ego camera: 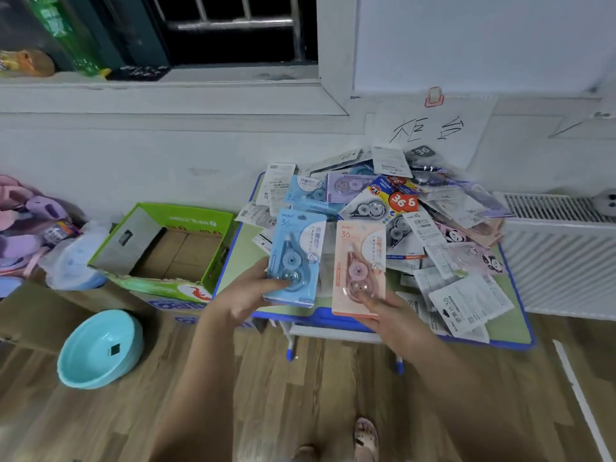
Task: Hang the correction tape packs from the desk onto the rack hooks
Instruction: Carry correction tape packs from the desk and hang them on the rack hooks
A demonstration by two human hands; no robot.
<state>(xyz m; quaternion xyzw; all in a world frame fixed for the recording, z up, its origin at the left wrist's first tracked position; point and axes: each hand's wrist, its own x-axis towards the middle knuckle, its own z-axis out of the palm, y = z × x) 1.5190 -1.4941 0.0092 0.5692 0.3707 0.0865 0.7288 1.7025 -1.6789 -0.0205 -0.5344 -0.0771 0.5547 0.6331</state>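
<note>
My left hand (248,295) grips a light blue correction tape pack (295,251) by its lower end, thumb on the front. My right hand (388,315) holds a pink correction tape pack (358,261) by its bottom edge. Both packs stand upright, side by side, above the front edge of a small desk (513,328) with a green top and blue rim. A heap of several more correction tape packs (416,208) covers the desk behind them. No rack or hooks are in view.
An open green cardboard box (166,248) stands left of the desk. A turquoise bowl (100,348) lies on the wooden floor. A white radiator (560,255) is at the right, against the wall. My feet (365,438) show at the bottom.
</note>
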